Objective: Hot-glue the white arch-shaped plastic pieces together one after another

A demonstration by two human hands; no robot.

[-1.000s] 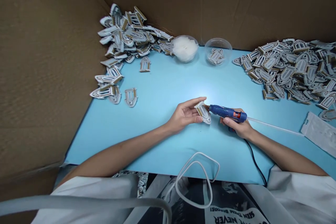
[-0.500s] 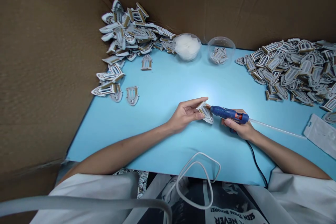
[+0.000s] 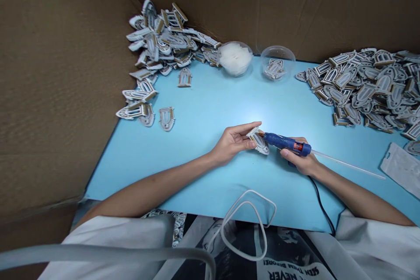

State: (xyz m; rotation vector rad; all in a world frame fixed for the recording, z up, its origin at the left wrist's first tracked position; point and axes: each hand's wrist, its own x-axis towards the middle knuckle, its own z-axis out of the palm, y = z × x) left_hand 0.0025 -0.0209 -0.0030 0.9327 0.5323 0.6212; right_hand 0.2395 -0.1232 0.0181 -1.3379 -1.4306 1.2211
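My left hand (image 3: 233,143) pinches a small white-and-gold arched frame piece (image 3: 261,145) between thumb and fingers, tilted above the blue tabletop. My right hand (image 3: 303,157) is wrapped round a blue hot glue gun (image 3: 282,141). Its nozzle points left and meets the frame piece near its straight gold-edged end; whether it touches the surface I cannot tell. A clear glue stick (image 3: 348,166) sticks out of the gun's back end. From below my right hand a black cord (image 3: 321,205) runs to the table's front edge.
Similar pieces form a left pile (image 3: 164,43) and a right pile (image 3: 367,83). At the back stand a tub of white pieces (image 3: 235,59) and a clear tub (image 3: 278,59) with several frames. A plastic pouch (image 3: 400,168) lies right; a white cable (image 3: 226,218) loops in front. Cardboard walls (image 3: 210,4) enclose the table.
The glue gun's back end and glue stick have tilted slightly downward. The frame piece has shifted a little to the right, still in my left hand.
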